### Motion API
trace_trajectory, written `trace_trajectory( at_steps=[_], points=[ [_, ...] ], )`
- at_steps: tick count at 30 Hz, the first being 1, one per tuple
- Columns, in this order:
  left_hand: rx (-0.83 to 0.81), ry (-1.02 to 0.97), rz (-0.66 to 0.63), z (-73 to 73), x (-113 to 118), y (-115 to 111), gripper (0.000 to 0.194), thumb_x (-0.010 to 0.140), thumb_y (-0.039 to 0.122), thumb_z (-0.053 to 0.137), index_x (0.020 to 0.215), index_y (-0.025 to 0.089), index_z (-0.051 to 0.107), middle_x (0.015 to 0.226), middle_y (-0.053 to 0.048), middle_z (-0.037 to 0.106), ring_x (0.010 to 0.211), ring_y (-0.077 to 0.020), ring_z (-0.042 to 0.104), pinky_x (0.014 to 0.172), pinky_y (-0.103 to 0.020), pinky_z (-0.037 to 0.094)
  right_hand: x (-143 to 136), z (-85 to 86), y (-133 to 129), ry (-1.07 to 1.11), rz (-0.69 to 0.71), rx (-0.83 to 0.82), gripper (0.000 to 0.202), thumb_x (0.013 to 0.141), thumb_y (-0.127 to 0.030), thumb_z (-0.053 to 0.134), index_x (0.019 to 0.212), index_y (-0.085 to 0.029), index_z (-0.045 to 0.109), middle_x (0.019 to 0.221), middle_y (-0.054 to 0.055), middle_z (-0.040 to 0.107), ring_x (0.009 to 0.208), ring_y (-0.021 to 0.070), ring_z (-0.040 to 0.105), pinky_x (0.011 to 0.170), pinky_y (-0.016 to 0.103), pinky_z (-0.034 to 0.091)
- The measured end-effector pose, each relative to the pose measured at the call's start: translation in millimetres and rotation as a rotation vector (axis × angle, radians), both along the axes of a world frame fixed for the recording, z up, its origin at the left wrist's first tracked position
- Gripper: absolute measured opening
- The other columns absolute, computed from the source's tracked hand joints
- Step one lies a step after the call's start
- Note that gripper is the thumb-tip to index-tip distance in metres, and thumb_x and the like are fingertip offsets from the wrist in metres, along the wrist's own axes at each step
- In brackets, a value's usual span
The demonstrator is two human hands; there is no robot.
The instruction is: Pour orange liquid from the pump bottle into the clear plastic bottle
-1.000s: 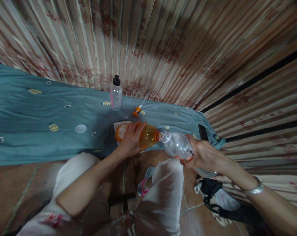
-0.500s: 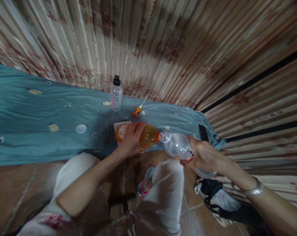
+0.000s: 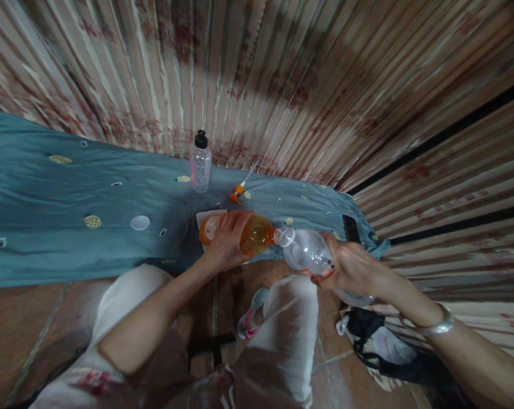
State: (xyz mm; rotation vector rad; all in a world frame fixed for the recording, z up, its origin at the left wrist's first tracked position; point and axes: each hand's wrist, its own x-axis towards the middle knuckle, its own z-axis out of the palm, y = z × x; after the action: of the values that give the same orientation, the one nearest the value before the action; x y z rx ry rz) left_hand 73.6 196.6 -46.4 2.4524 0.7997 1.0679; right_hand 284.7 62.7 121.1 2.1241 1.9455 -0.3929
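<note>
My left hand [image 3: 229,241] is closed around an orange bottle [image 3: 257,234] of amber liquid, which lies nearly level with its neck pointing right. My right hand [image 3: 344,264] grips a clear plastic bottle [image 3: 308,251], tilted so that its mouth faces left. The two bottle mouths meet, the orange neck at or just inside the clear rim. Beyond my left hand an orange pump top [image 3: 236,194] with a thin tube lies on the teal cloth [image 3: 120,196]. A clear bottle with a black cap [image 3: 201,165] stands upright behind it.
A round white lid [image 3: 140,222] lies on the cloth to the left. Under the orange bottle is a pale flat piece [image 3: 200,217]. A dark phone-like object [image 3: 351,228] rests near the right end. Pleated curtains [image 3: 239,74] hang behind; a dark bag [image 3: 388,346] sits on the tiled floor.
Hardly anything differs. Both hands keep their hold and the two bottles stay mouth to mouth; the whole view has shifted very slightly.
</note>
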Motion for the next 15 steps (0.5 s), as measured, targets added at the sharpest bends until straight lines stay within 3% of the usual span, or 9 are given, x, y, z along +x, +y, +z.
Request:
trace_trajectory(
  at_steps=[15],
  points=[
    [-0.031, 0.001, -0.010, 2.3, -0.1, 0.1, 0.091, 0.062, 0.028, 0.076, 0.140, 0.018, 0.031, 0.131, -0.017, 0.050, 0.121, -0.0344, 0.049, 0.106, -0.052, 0.037, 2.8, -2.5, 0.8, 0.017, -0.023, -0.014, 0.051, 0.066, -0.036, 0.064, 0.110, -0.016, 0.048, 0.079, 0.006, 0.070, 0.070, 0.0248, 0.068, 0.057, 0.027, 0.039]
  ],
)
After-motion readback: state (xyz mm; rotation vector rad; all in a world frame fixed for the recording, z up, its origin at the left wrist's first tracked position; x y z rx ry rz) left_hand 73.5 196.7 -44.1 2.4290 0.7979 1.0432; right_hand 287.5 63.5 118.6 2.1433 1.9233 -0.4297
